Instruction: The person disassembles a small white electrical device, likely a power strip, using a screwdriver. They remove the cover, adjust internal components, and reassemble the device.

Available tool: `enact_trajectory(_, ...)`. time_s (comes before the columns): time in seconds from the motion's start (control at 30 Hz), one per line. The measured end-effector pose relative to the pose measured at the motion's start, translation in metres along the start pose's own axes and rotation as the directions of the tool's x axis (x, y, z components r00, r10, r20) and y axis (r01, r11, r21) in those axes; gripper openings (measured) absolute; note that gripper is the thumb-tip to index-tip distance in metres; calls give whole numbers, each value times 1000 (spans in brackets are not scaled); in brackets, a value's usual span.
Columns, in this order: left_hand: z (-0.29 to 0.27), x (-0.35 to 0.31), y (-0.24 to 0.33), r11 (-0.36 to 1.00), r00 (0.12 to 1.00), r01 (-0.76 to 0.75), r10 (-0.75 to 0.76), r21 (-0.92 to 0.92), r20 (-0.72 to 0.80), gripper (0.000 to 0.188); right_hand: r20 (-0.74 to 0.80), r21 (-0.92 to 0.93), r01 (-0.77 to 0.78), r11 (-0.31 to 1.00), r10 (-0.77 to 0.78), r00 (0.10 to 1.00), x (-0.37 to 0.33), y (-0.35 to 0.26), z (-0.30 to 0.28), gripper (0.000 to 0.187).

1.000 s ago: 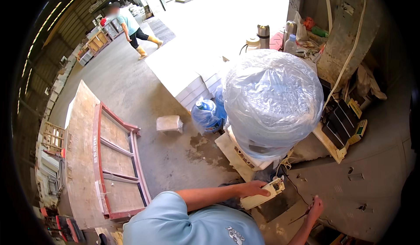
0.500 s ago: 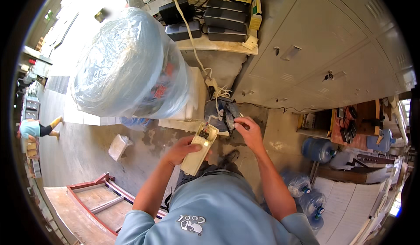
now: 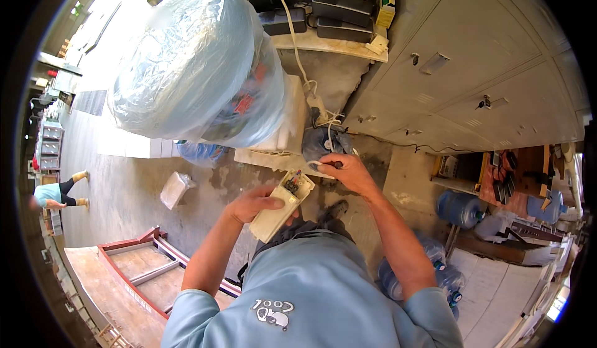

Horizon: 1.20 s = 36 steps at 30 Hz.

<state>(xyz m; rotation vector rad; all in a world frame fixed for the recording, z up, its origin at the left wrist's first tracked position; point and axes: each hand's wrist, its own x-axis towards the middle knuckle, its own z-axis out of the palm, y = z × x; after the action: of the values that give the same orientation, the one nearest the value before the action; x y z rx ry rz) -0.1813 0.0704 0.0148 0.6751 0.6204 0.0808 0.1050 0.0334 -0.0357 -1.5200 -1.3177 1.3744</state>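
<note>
My left hand (image 3: 254,204) is wrapped round a long beige plastic casing (image 3: 266,222), tilted with its upper end away from me. That end is uncovered, and wires and small dark parts (image 3: 292,185) show inside. Just beyond it to the right, my right hand (image 3: 351,174) is closed in a pinch by a loop of white cable (image 3: 313,163), which it seems to hold. A small dark piece shows between its fingers; its kind cannot be made out. Behind this hand, a bluish plastic-wrapped bundle (image 3: 323,140) sits under tangled white cord.
A large plastic-wrapped water bottle (image 3: 186,68) stands at the far left on a white stand. Grey lockers (image 3: 448,68) rise at the right. Black boxes (image 3: 342,9) fill a shelf ahead. Blue water bottles (image 3: 457,208) lie at the right. Another person (image 3: 53,194) is at the far left.
My right hand has moved left and nearer the casing's uncovered end, and the white cable loop now shows at its fingertips. My left hand still grips the casing. The whole view has shifted slightly.
</note>
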Motion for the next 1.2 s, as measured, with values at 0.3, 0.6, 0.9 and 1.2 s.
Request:
enact_trajectory(0.3,-8,4,14,567,986,14,130,824,-107,46,97,-324,101,941,-73,993,-23,-20,-43,22)
enact_trajectory(0.6,-6,8,3,201,906,30,409,979,-111,40,85,-388,28,921,5,996,-33,-28,-42,21)
enact_trajectory(0.9,-5,9,0,196,880,49,456,979,-135,36,78,-356,-160,921,200,977,-31,-48,-39,27)
enact_trajectory(1.2,-2,4,12,410,945,57,271,910,-181,42,63,-73,-177,981,182,981,-29,-45,-36,28)
